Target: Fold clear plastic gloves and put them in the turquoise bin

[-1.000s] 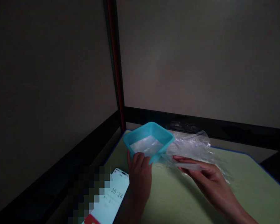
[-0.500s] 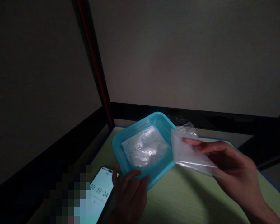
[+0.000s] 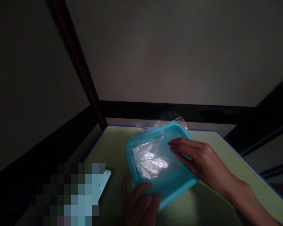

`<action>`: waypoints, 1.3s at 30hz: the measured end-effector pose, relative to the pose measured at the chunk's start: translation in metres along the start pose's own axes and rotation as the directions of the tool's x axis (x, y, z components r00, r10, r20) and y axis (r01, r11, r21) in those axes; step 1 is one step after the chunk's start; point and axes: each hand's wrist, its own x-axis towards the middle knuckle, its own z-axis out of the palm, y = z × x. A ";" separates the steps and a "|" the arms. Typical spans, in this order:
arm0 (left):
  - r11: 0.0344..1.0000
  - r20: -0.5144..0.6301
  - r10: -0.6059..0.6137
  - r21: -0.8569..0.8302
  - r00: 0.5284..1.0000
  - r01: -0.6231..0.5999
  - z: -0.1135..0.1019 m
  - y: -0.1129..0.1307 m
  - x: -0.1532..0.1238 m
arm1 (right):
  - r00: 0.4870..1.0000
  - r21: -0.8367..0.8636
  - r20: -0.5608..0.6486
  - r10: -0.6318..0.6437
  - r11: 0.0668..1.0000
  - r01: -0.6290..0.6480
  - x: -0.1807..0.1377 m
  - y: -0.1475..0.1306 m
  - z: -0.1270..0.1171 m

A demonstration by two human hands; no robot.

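A turquoise plastic tray (image 3: 176, 195) is tilted above the table, with my left hand (image 3: 141, 204) gripping its near-left rim, fingers curled over the edge. Inside it lies a shiny, crinkled clear plastic bag (image 3: 151, 160), folded flat. My right hand (image 3: 198, 160) reaches over the tray's right side, fingertips pinched together on a thinner, cloudy folded plastic bag (image 3: 166, 144). That bag lies partly over the crinkled one, and its right part is hidden by my fingers.
The pale green table (image 3: 115, 147) has a blue edge and stands against a wall (image 3: 174, 62). A phone (image 3: 105, 182), largely pixelated, lies left of the tray. Loose clear plastic (image 3: 180, 121) sits behind the tray at the table's back edge.
My right hand has moved left and into the tray with the cloudy plastic bag, which was held beyond the right rim. The tray, still in my left hand, appears lower and further right in view.
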 end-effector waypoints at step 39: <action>0.995 -0.053 0.062 -0.080 0.997 -0.066 0.007 0.010 -0.005 | 0.875 -0.150 0.477 0.084 0.989 -0.013 -0.012 0.013 0.018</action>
